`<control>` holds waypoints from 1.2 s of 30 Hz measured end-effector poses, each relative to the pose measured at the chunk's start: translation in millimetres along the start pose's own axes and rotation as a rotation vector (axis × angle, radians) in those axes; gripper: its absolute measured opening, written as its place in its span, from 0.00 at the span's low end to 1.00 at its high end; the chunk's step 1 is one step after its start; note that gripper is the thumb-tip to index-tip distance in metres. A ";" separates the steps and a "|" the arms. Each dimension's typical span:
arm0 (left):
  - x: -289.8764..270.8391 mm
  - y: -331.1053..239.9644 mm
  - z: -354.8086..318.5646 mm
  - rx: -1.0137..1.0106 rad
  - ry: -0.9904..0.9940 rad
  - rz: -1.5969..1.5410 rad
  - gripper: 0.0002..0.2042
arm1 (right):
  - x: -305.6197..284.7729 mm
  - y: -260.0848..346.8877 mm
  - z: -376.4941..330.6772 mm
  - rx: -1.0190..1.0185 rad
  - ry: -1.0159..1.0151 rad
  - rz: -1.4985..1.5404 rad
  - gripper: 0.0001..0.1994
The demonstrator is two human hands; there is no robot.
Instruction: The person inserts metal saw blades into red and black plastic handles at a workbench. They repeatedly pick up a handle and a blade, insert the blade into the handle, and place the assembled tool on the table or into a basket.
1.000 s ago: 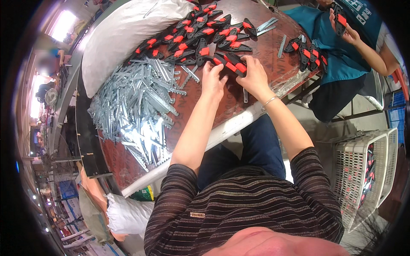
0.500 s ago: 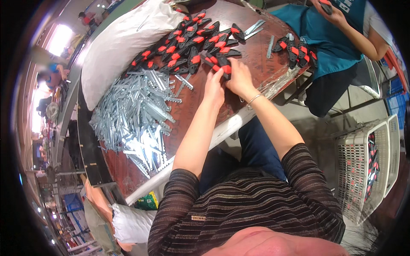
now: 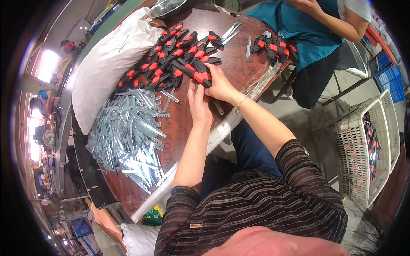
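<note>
Several black-and-red plastic clamp pieces (image 3: 200, 77) are bunched between my hands above the table's near side. My right hand (image 3: 221, 87) grips them from the right, thumb and fingers around their end. My left hand (image 3: 199, 106) is closed at their lower edge, fingertips touching the nearest piece; part of its grip is hidden. A heap of similar black-and-red clamp pieces (image 3: 160, 59) lies just beyond, to the left. Left of my left forearm spreads a large pile of toothed metal strips (image 3: 128, 128). One metal strip (image 3: 219, 107) lies below my right hand.
A white sack (image 3: 102, 70) borders the heap, with a metal bowl (image 3: 168, 8) behind it. A co-worker in teal (image 3: 314, 47) sits at the right, near a smaller group of clamp pieces (image 3: 272, 48). A plastic crate (image 3: 352, 149) with black-and-red pieces stands on the right.
My view has shifted, so the table sits lower and further left. Both hands still have the clamp pieces, now turned more lengthwise toward the heap. The single strip below my right hand now shows.
</note>
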State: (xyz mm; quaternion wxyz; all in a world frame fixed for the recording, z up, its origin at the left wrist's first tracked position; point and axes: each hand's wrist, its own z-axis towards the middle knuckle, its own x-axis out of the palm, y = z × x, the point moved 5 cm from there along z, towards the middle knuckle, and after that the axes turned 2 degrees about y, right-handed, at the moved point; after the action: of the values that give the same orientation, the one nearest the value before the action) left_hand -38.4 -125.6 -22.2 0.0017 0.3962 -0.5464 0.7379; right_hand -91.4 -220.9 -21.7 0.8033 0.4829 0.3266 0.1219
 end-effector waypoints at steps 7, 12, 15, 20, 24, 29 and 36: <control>13.5 -5.6 -29.8 0.097 0.077 0.596 0.27 | -22.9 1.8 -26.7 -0.012 -0.003 0.426 0.41; 58.9 -11.1 -59.3 0.210 0.322 0.644 0.24 | -58.8 8.0 -67.7 0.116 -0.052 0.816 0.41; 90.7 7.1 -78.2 0.186 0.601 0.605 0.24 | -97.2 -11.7 -110.7 0.104 -0.184 1.069 0.40; 148.2 39.3 -122.3 -0.135 0.948 0.385 0.29 | -178.3 -29.2 -215.2 0.379 -0.512 1.273 0.28; 161.1 51.6 -120.9 -0.174 0.987 0.380 0.27 | -255.5 -27.2 -282.9 0.409 -0.807 1.220 0.11; 133.4 51.3 -99.7 -0.141 0.880 0.530 0.25 | -419.5 -55.9 -393.9 0.049 -1.257 0.906 0.05; 78.1 43.7 -73.9 -0.127 0.627 0.487 0.21 | -538.1 -119.5 -545.7 0.261 -2.100 0.439 0.08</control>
State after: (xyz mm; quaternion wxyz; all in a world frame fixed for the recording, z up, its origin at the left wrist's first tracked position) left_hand -154.1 -117.1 -18.2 0.0180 0.0098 -0.6416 0.7668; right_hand -863.6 -176.4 -79.7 0.5847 0.4761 -0.6084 -0.2475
